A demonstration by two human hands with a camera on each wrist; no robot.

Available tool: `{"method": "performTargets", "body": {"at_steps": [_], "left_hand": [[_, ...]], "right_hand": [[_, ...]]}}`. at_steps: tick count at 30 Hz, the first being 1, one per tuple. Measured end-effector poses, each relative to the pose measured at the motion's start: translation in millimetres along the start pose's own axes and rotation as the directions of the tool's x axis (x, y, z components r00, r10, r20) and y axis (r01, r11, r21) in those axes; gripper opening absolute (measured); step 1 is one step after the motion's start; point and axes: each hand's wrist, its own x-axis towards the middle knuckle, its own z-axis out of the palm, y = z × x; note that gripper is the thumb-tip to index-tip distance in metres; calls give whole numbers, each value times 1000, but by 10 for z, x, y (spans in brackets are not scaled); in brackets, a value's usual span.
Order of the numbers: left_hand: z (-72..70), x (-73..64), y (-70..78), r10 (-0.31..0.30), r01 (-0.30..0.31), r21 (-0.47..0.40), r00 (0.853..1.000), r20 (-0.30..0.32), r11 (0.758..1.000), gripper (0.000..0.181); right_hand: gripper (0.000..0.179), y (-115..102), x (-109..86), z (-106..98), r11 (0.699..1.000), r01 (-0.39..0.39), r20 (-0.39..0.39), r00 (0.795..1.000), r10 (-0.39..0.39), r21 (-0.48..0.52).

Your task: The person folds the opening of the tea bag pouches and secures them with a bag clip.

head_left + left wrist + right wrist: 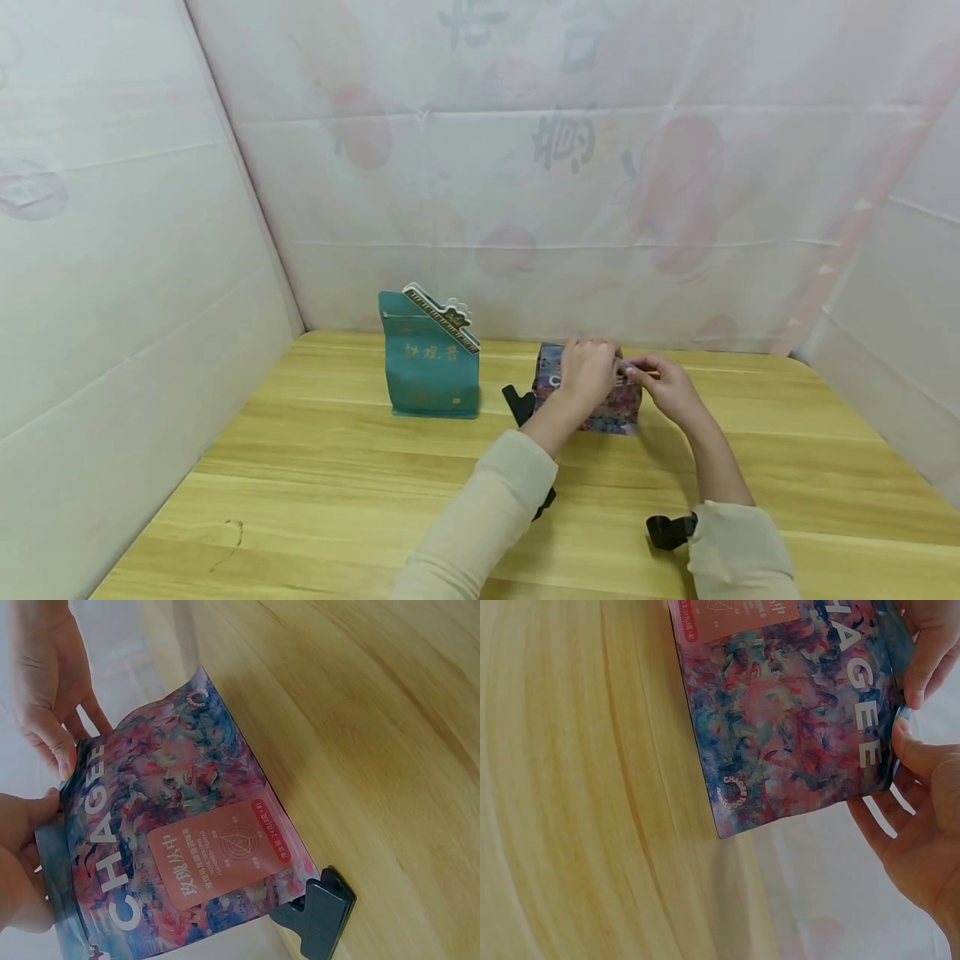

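The upper edge of a purple-pink patterned CHAGEE tea pouch point(626, 408) is in both hands. My left hand point(590, 372) pinches the folded top, thumb on the front, as the left wrist view shows. At the right end of that edge, my right hand point(671, 390) pinches the corner between thumb and fingers. The pouch stands on the table with its printed front toward me. By its lower left corner lies a black clip point(326, 915), held by neither hand.
To the left stands a teal tea pouch point(431, 375), with a decorated piano-key clip point(442, 318) slanting across its top right corner. Everything is on a wood-grain table point(337, 500). White printed cloth point(465, 192) hangs behind it and along the sides.
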Motion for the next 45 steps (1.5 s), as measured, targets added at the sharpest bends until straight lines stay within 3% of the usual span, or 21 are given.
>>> {"method": "performTargets", "body": {"at_steps": [10,19,27,45], "left_hand": [[18,1,-37,-2,-1,-54,999,-51,999,12],[2,5,-37,-28,24,-89,999,-40,996,11],[-3,8,-30,-53,49,-123,998,-29,991,10],[0,9,19,-47,49,-58,999,25,997,17]], "right_hand": [[29,36,29,29,1000,26,-27,999,-27,-14],[26,36,46,63,998,39,-70,997,-42,-45],[28,37,42,61,1000,-11,-70,997,10,-23],[36,33,17,16,997,-61,-10,998,61,47]]}}
